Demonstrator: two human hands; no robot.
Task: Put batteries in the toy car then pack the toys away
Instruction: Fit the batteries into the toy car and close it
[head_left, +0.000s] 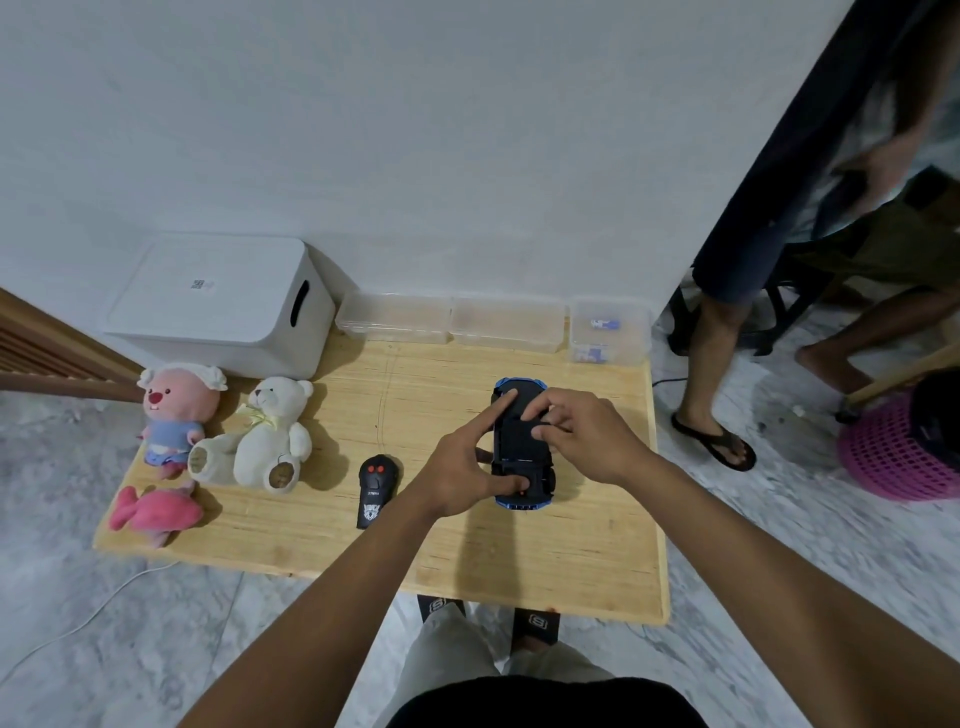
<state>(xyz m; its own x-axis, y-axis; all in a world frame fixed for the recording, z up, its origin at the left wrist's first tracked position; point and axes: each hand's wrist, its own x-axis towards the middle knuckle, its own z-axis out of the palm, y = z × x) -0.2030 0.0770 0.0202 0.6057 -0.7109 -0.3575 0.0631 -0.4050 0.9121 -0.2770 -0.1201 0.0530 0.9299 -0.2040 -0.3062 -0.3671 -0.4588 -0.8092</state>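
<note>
I see one toy car lying upside down on the right part of the wooden table. Its black belly faces up and only a bit of blue shows at the far and near ends.

My left hand holds the car the long way. One finger lies stretched along its left side and the thumb presses on its near end. My right hand is curled over the car's right side and covers it. I cannot see what those fingertips touch.

One black remote with red buttons lies just left of my left hand.

There are three soft toys at the left end: a pink doll in blue, a white teddy bear, and a pink plush lying flat near the edge.

One white box sits at the far left. Three clear tubs line the far edge: the left tub, the middle tub and the right tub. The right one holds small blue and white things, too tiny to tell apart.

Another person's legs stand at the right, cut off above. A pink basket is cut off too.
</note>
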